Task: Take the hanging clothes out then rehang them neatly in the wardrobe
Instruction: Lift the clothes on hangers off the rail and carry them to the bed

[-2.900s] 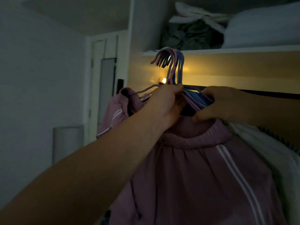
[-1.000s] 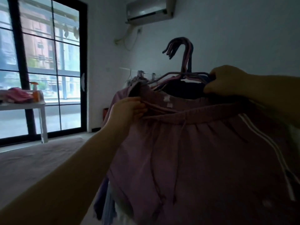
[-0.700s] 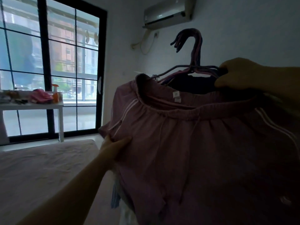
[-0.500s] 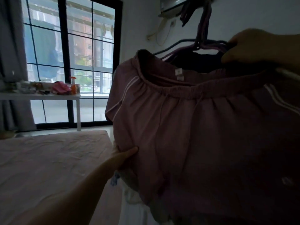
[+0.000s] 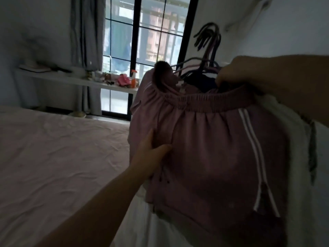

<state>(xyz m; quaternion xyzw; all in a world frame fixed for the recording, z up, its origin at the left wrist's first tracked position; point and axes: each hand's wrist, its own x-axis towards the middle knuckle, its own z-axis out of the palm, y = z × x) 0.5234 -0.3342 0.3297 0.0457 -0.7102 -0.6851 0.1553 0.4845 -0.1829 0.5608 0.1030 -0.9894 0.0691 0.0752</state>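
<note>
A bundle of clothes on several hangers (image 5: 206, 56) hangs in the air in front of me. The front garment is a pair of mauve shorts (image 5: 210, 139) with two white side stripes and a drawstring. White clothes (image 5: 293, 157) hang behind them on the right. My right hand (image 5: 236, 72) grips the hangers at their shoulders, up at the top right. My left hand (image 5: 151, 154) holds the left side of the mauve shorts, thumb on the front of the fabric and fingers hidden behind it.
A bed with a pink sheet (image 5: 58, 157) fills the left and lower part of the view, right below the bundle. Behind it a white table (image 5: 80, 80) with small items stands before a dark-framed window (image 5: 151, 41) and a grey curtain (image 5: 89, 32).
I have turned from the wardrobe to the room, carrying the bundle over the bed. My left hand went from the hangers to the waistband, then down to the shorts' side.
</note>
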